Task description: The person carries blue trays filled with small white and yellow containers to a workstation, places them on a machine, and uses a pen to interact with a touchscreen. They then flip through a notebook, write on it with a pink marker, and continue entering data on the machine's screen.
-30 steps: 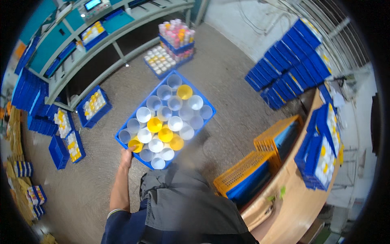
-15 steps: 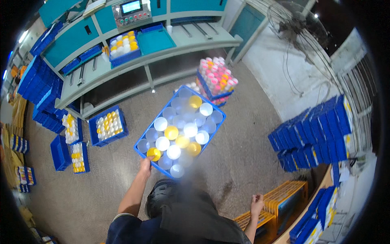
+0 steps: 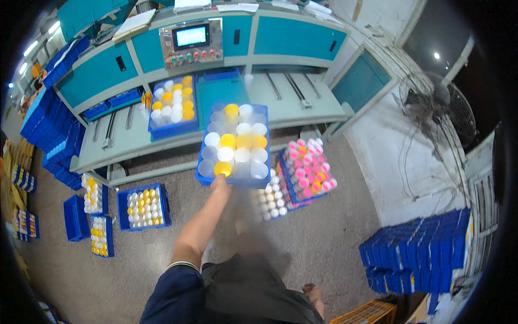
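Note:
My left hand (image 3: 220, 185) is closed on the near edge of a blue plastic crate (image 3: 202, 178), thumb over the rim beside a yellow cup (image 3: 223, 169). Yellow, white and translucent round cups stand in rows inside it. The crate is held out in front of me, off the floor, overlapping the bench front in view. Down at the lower right, my right hand (image 3: 312, 292) hangs away from the crate. Its fingers look loosely bent and apart, with nothing visible in them. A grey blur covers the crate's lower right part and the area below.
Another cup-filled crate (image 3: 174, 125) sits on the machine bench (image 3: 275, 110), left of a teal panel (image 3: 224, 89). Pink-and-white goods (image 3: 310, 170) are stacked at the right. More crates (image 3: 143, 224) stand on the left floor; blue stacks (image 3: 415, 245) and an orange rack (image 3: 367, 313) are right.
The crate in my left hand has moved forward and up toward the bench and turned straighter. The bench now looks closer. My right hand has shifted lower and to the left in view.

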Available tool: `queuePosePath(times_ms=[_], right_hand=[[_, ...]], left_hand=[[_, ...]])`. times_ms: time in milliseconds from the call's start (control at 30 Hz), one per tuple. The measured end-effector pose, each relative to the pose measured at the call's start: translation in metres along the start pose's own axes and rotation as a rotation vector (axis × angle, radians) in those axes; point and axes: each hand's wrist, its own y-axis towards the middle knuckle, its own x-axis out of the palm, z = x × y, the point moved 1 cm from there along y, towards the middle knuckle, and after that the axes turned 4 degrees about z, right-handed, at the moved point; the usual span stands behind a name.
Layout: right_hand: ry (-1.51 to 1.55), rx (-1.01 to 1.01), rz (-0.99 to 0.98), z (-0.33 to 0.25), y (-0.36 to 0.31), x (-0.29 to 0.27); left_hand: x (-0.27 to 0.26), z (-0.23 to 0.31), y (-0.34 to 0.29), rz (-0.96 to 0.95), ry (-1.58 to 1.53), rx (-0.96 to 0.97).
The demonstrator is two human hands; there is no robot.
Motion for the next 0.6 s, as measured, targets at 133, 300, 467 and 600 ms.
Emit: queuePosePath(times_ms=[133,300,467,600], right_hand=[[-0.249,-0.088,-0.184,-0.138,0.054,-0.009],[-0.444,-0.355,-0.081,-0.322,0.113,-0.036],[-0.299,-0.591,-0.046,-0.535,0.190,-0.032],[-0.112,-1.008,0.026,-0.749,0.225,0.010]], left_hand=[[0.091,0.020,0.031,0.113,-0.024,-0.024],[0.148,0.053,0.092,-0.401,0.146,0.245],[0.174,0.105,0.201,-0.689,0.296,0.261],[0.148,0.143,0.267,-1.107,0.969,0.701]])
